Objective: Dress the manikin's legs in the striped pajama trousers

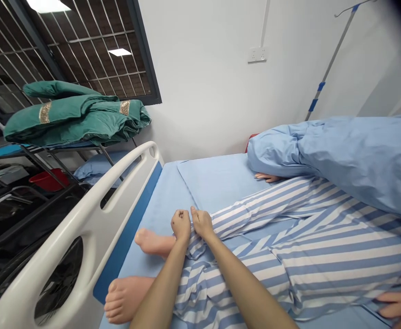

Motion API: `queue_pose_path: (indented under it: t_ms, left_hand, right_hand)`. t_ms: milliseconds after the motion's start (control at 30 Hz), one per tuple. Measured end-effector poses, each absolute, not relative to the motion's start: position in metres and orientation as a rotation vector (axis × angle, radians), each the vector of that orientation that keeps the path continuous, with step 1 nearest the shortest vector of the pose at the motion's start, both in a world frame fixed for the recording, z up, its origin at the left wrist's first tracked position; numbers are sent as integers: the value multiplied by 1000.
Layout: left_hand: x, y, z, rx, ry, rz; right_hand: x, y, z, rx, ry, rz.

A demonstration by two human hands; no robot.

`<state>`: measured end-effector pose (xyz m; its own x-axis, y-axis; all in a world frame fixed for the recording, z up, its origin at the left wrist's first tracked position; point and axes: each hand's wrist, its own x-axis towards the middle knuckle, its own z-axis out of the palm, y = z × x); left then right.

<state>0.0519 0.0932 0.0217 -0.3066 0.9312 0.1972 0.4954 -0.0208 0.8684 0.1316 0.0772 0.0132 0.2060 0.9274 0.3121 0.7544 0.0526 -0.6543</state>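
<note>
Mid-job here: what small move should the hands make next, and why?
Probably open the left hand and right hand slightly and smooth the far striped trouser leg toward the far foot: both hands are curled close together at its lower end, where the fabric looks creased. Whether either holds cloth, I can't tell.

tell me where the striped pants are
In the head view, the striped pants lie on the blue sheet, from centre to right, partly under the blue quilt; the left hand and right hand are at the far leg's lower end.

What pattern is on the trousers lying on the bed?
The trousers are blue-and-white striped, showing best in the head view.
</note>
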Motion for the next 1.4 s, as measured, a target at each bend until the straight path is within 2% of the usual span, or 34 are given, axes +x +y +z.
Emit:
queue_pose_path:
  t_ms: [300,667,1033,1233,1400]
  left_hand:
    - [54,87,11,1780,1973,918]
    - [49,84,15,1936,1956,755]
    - [59,84,15,2093,2046,599]
    - [60,83,9,2157,2033,554]
    - [61,83,9,2170,1997,549]
  right_hand:
    - [131,78,9,-1718,-1595,276]
    - [133,67,18,-1646,-1644,307]
    - [164,93,80,-1483,-1646,305]
    - [179,97,35,-1646,-1518,337]
    - [183,93,15,-1598,-1500,317]
